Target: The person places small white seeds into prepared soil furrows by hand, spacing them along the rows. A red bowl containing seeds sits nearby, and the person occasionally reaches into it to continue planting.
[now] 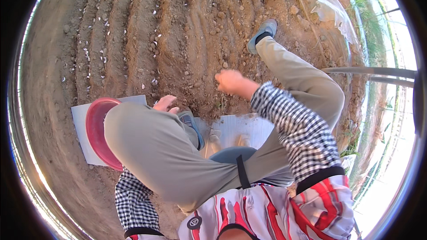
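- Head cam (only view): R hand [229, 82] is low over the soil furrows [191, 31], fingers bent in; can't tell if there's smth in it tbh.
- L hand [165, 103] pokes out past the left knee [129, 129], just beside the left shoe [192, 129]. Thumb's apart from the fingers, but the inside is hidden, so can't tell if it's holding anything.
- Pale pieces [154, 81] lie scattered along the furrows, mostly on the left; few show near the R hand.
- Red bowl [91, 129] sits on a whitish board [82, 124] at left, partly behind the knee; can't make out what's in it.
- Step in hand, imo: close handwork at the near end of the rows, done seated on a blue-grey stool [232, 154].
- Next move calls for a low reach and light fingertips around clods, w/o the knee bumping the bowl.
- Labels: just a round dark badge [194, 222] on the shirt [258, 209]; no readable writing afaict.
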The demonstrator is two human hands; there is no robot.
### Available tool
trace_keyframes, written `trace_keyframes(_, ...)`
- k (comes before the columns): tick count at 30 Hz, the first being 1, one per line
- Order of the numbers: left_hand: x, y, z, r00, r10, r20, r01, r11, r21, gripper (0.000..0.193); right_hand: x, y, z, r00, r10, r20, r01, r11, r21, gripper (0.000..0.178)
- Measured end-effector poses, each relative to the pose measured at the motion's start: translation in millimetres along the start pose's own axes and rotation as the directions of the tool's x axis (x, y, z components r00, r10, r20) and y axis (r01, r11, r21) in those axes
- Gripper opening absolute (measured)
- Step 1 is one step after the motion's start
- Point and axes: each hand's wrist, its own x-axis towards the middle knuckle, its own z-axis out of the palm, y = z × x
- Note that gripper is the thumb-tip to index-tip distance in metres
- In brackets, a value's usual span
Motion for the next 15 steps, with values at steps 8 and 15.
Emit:
trace_keyframes(8,-43,-73,-6,0.957,-0.233,-0.174,0.203,0.963,-0.175,0.041,21,24,-140,0.975,-0.153,0.160,0.208,0.880,-0.427,0.032)
trace_keyframes(15,-60,-18,-14,0.939,-0.253,-0.233,0.193,0.948,-0.254,0.038,107,95,-68,0.972,-0.166,0.166,0.212,0.927,-0.309,0.023)
